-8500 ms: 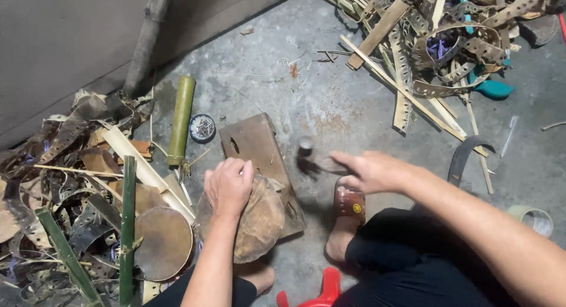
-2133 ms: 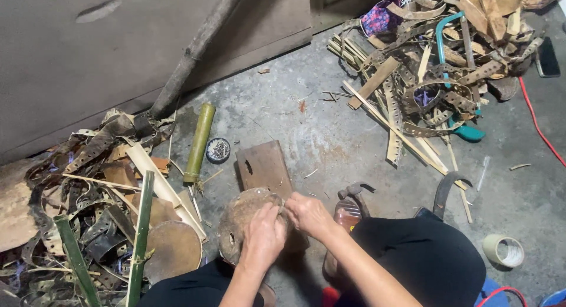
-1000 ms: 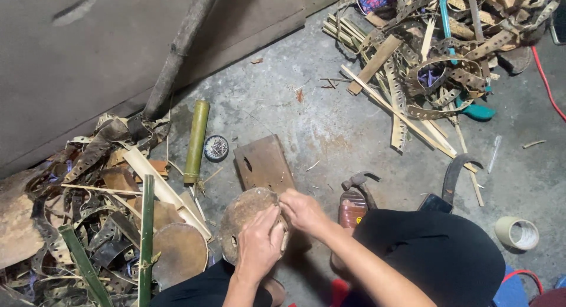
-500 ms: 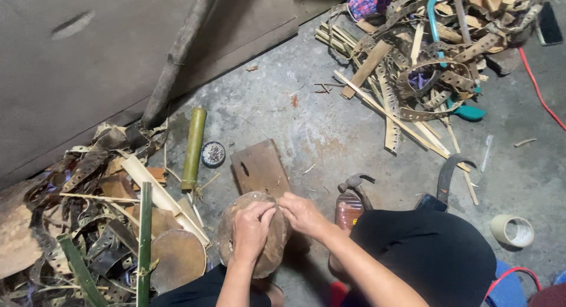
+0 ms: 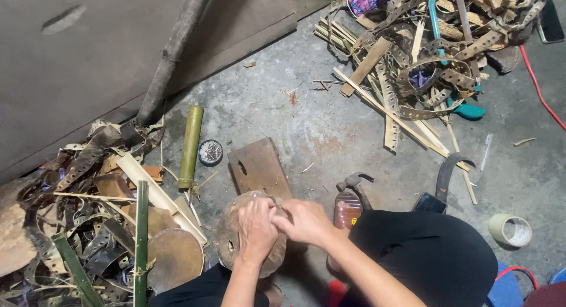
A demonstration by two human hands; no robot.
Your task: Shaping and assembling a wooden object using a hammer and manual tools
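Note:
My left hand (image 5: 256, 230) presses down on a round brown woven disc (image 5: 230, 239) that rests on the near end of a brown wooden board (image 5: 257, 167). My right hand (image 5: 305, 220) meets it at the disc's upper right edge, fingers pinched at the rim; whether it holds something small I cannot tell. A hammer (image 5: 354, 182) lies just right of the hands on the concrete floor. A small round tin of nails (image 5: 210, 152) sits left of the board.
A green bamboo tube (image 5: 191, 145) lies beside the tin. Bamboo strips, scraps and a round disc (image 5: 174, 258) pile up at left. A heap of slats and punched strips (image 5: 424, 59) fills the upper right. A curved blade (image 5: 446, 171) and tape roll (image 5: 509, 230) lie at right.
My right hand has left the floor and come to the disc's edge beside my left hand. The hammer now lies on the floor. In the last second the hands barely shift.

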